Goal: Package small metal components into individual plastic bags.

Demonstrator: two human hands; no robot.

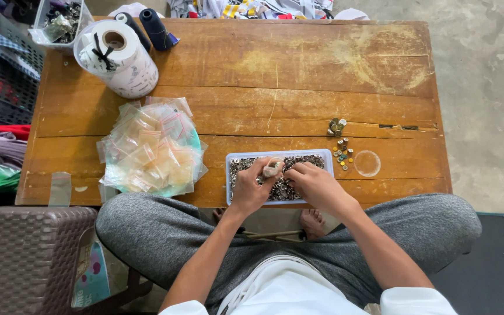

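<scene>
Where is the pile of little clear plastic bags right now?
In the head view, the pile of small clear bags lies on the wooden table, left of the tray of small metal pieces and just below the white roll.

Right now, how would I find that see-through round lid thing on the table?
Start at the wooden table and find the white tray of small metal pieces under the hands. Look just right of it, past the loose little buttons. The clear round lid lies flat there, alone and empty.

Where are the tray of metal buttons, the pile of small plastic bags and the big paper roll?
tray of metal buttons (326, 156): head view, on its right rim.
pile of small plastic bags (150, 149): head view, middle of the heap.
paper roll (132, 70): head view, on its white side.
</scene>
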